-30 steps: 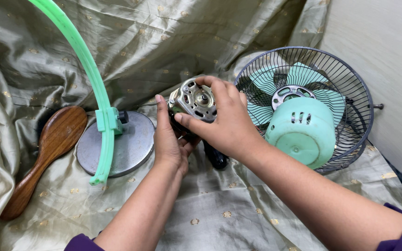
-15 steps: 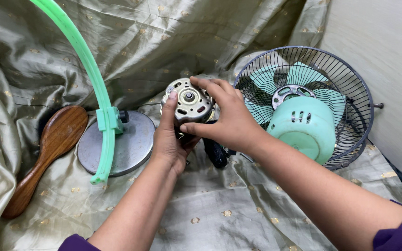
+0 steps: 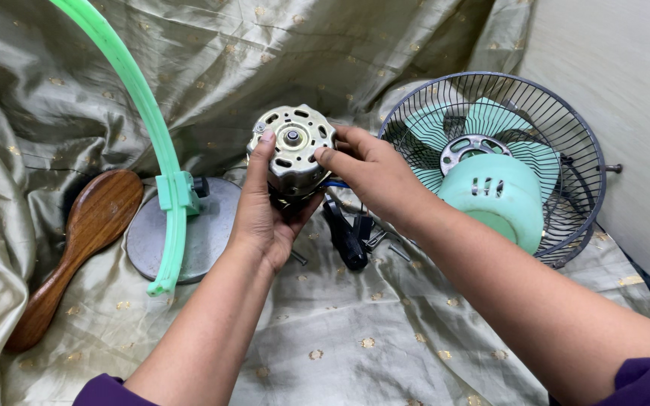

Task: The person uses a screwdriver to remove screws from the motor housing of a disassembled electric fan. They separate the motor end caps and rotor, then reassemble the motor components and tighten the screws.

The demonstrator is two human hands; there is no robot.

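2 hands steady a bare fan motor above the draped cloth.

The left hand (image 3: 265, 214) cups the silver fan motor (image 3: 292, 149) from below, its fingers curled up the casing with the thumb on the rim, while the right hand (image 3: 370, 177) pinches the motor's right edge with loosely bent fingers; the motor is lifted, shaft end facing up. To do this well, the left palm should bear the weight so the right fingertips can work freely, keeping the blue wires under the casing slack. The surface is a crumpled olive cloth (image 3: 355, 331) with gold dots, carrying a wire fan guard (image 3: 566, 120) with a mint housing (image 3: 502, 199), a grey round base (image 3: 212, 233), a green hoop (image 3: 141, 98), a wooden brush (image 3: 77, 244), a black part (image 3: 347, 237); a beige wall (image 3: 626, 68) rises at right.
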